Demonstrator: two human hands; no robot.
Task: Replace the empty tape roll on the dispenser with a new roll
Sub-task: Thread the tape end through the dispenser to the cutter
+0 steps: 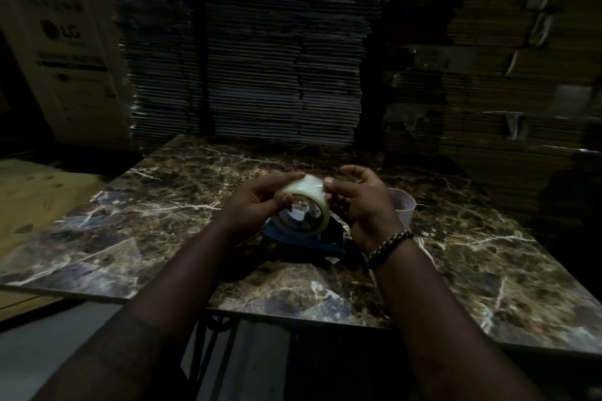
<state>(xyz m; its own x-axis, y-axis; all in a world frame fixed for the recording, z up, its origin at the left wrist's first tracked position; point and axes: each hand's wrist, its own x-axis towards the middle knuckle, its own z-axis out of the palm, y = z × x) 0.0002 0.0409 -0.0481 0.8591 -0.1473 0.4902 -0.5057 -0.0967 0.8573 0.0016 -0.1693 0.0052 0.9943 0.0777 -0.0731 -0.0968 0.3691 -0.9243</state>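
A clear new tape roll (309, 205) is held above the middle of the marble table (163, 205). My left hand (257, 202) grips its left side, thumb at the core's edge. My right hand (361, 205) pinches the roll's top right edge with thumb and forefinger; a braided bracelet circles that wrist. Under the roll lies the blue tape dispenser (309, 242), mostly hidden by the roll and my hands. A pale, nearly bare tape core (404, 205) stands on the table just right of my right hand.
Tall stacks of flattened cardboard (260, 42) rise behind the table and on the right. A printed carton (71, 52) stands at the back left, with a wooden board (39, 192) beside the table's left edge. The table's near edge (293, 319) is close to me.
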